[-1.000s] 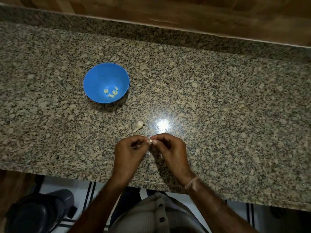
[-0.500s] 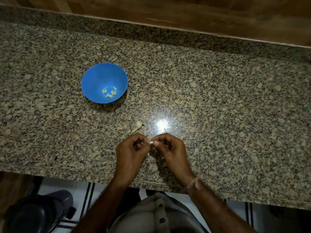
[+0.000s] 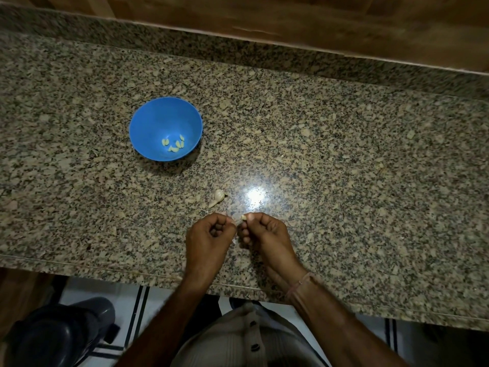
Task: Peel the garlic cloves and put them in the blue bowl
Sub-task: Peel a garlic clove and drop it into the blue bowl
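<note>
One clove (image 3: 243,217), mid-peel, sits pinched in our right grip (image 3: 264,231), left grip (image 3: 210,234) curled, hold unclear; next, likely the blue bowl (image 3: 158,120).

Round blue plastic bowl (image 3: 148,123) stands upright on the tabletop (image 3: 344,168), with peeled pale-yellow garlic cloves (image 3: 174,144) in its bottom. A whitish unpeeled garlic piece (image 3: 218,196) lies nearer. The right hand (image 3: 264,234) pinches a small clove (image 3: 243,217).

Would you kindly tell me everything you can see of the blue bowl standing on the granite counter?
The round blue bowl, smooth and plastic-looking, stands upright on the speckled granite counter, left of centre. Its rim looks whole and its inside is plain blue. A few small pale yellow peeled garlic cloves lie clustered at its bottom. It casts a shadow on its near side. Only the counter and the cloves touch it.
</note>
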